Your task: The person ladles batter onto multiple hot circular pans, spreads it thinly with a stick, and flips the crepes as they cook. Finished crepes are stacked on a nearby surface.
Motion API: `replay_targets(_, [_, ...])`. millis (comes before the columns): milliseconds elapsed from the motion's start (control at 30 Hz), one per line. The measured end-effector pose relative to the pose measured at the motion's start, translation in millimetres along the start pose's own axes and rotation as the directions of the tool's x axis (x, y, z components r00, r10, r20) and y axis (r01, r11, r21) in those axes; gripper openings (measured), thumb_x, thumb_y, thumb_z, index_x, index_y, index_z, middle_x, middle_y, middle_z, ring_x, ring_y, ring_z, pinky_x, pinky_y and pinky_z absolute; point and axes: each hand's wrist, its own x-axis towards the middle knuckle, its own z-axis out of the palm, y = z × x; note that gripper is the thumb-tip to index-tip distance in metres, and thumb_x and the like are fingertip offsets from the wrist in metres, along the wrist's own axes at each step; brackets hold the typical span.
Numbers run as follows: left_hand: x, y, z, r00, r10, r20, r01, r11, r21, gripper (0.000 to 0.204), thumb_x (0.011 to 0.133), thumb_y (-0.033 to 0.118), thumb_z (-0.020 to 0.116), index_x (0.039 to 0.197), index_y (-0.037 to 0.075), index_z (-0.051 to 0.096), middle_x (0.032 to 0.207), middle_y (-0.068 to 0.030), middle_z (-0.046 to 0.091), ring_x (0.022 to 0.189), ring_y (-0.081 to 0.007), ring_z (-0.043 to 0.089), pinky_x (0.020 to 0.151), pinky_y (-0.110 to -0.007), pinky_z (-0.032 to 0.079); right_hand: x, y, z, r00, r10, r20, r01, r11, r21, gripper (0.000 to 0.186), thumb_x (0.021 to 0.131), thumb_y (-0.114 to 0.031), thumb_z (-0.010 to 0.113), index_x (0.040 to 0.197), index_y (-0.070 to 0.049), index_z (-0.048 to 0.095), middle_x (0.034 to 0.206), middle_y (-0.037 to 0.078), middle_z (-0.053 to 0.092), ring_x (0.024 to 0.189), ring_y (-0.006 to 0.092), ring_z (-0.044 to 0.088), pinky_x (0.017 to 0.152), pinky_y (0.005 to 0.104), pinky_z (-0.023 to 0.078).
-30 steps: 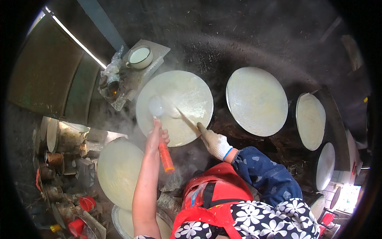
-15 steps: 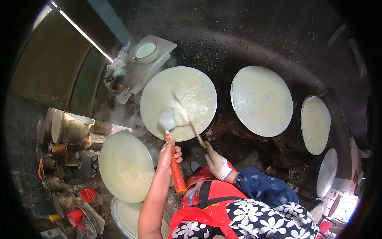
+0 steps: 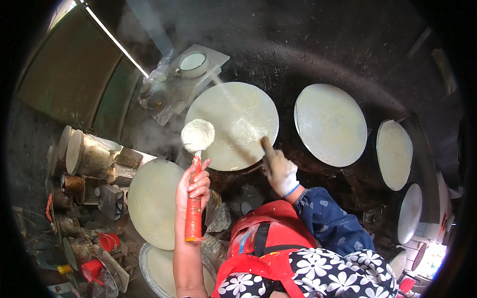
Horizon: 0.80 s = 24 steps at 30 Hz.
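My bare left hand (image 3: 194, 184) is wrapped round the red-taped handle of a ladle (image 3: 198, 135). Thick white batter sits in its bowl, which overlaps the left rim of a round griddle (image 3: 206, 109). A thin pale layer of batter covers that griddle, with a wetter, shiny patch near its middle. My right hand (image 3: 280, 171), in a white work glove, is closed on a long thin stick-like spreader (image 3: 232, 97). Motion smears this tool; it slants up and left over the griddle, and its far end is hard to make out.
More pale-covered round griddles stand right (image 3: 330, 124) and left (image 3: 155, 203). A tub of pale batter (image 3: 159, 270) is at lower left. An enamel pot (image 3: 193, 63) rests on a board behind. Cut logs (image 3: 92, 154) and red containers (image 3: 109, 242) lie left. Steam rises around the griddle.
The ladle has moved left and back from the griddle's middle, and its bowl now faces up with batter in it. My right hand has moved up and right, swinging the spreader across the griddle.
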Motion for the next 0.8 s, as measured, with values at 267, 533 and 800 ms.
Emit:
replay_targets(267, [-21.3,2.9,2.0,0.992,-0.113,-0.055,0.111,0.993,-0.041,0.054,0.112,0.016,0.048,0.156,-0.011,0.032,0.080,-0.0069,0.047,0.056,-0.0115,0.050,0.040,-0.025,0.043,-60.4,-3.1,48.8,0.884,-0.050,0.465,0.041,0.999,0.029,0.065,0.106,-0.014,0.049,0.166,-0.016,0.025,0.106,0.028,0.069,0.089,0.0464,0.074,0.072,0.0560,0.057])
replay_targets(533, [-26.1,5.2,-9.3,0.965,-0.262,0.023,0.260,0.939,-0.223,0.060,0.112,0.017,0.047,0.159,-0.013,0.025,0.083,-0.0085,0.048,0.059,-0.0124,0.051,0.042,-0.026,0.047,-113.9,53.6,83.0,0.918,0.268,0.291,-0.392,0.715,0.579,0.057,0.109,-0.020,0.055,0.165,-0.015,0.042,0.089,0.018,0.069,0.075,0.0283,0.068,0.073,0.0379,0.055])
replay_targets(800, [17.3,-25.4,7.6,0.893,-0.449,-0.036,0.439,0.885,-0.153,0.058,0.112,0.019,0.046,0.157,-0.014,0.031,0.082,-0.0072,0.047,0.060,-0.0134,0.051,0.044,-0.028,0.048,-77.3,23.8,33.3,0.968,0.248,0.048,-0.252,0.927,0.277,0.057,0.106,-0.022,0.055,0.161,-0.013,0.040,0.100,0.029,0.072,0.089,0.0488,0.071,0.075,0.0551,0.056])
